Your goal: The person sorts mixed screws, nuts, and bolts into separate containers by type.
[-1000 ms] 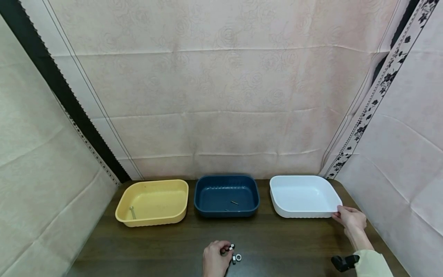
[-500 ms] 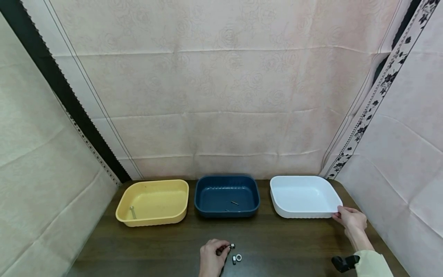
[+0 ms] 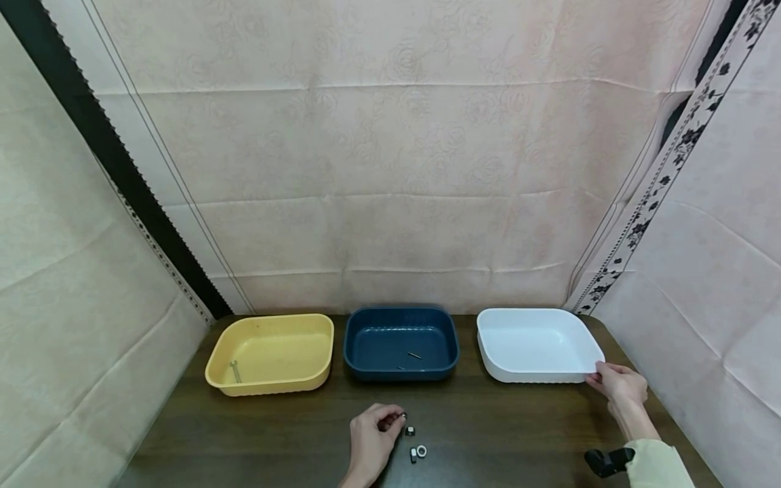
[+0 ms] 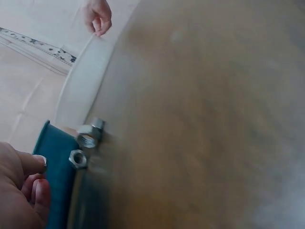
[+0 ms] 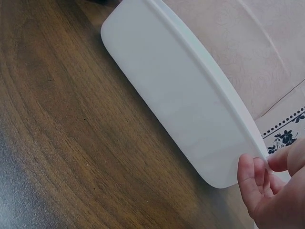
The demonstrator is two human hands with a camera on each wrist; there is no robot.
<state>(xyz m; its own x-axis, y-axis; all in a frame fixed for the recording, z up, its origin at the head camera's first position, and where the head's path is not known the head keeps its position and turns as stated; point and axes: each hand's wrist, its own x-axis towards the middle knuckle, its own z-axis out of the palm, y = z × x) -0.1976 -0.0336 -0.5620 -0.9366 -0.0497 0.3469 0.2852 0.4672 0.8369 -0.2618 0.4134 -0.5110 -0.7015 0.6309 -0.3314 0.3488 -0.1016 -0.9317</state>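
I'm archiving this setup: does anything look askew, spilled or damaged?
The yellow tray looks slightly askew: its front edge slants, while those of the blue tray and white tray run nearly level. No visible spill or damage.

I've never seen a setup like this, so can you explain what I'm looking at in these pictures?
There's no machine here, just a person's two bare hands. The wide picture comes from a camera on the head; the two closer ones come from cameras on the left and right wrists.

On the wood-grain table stand three trays: a yellow tray with a bolt in it, a dark blue tray with a thin metal piece, and a white tray. Three metal nuts lie in front of the blue one.

The left hand pinches something small, mostly hidden by the fingers. The right hand holds the white tray's rim at its near right corner.
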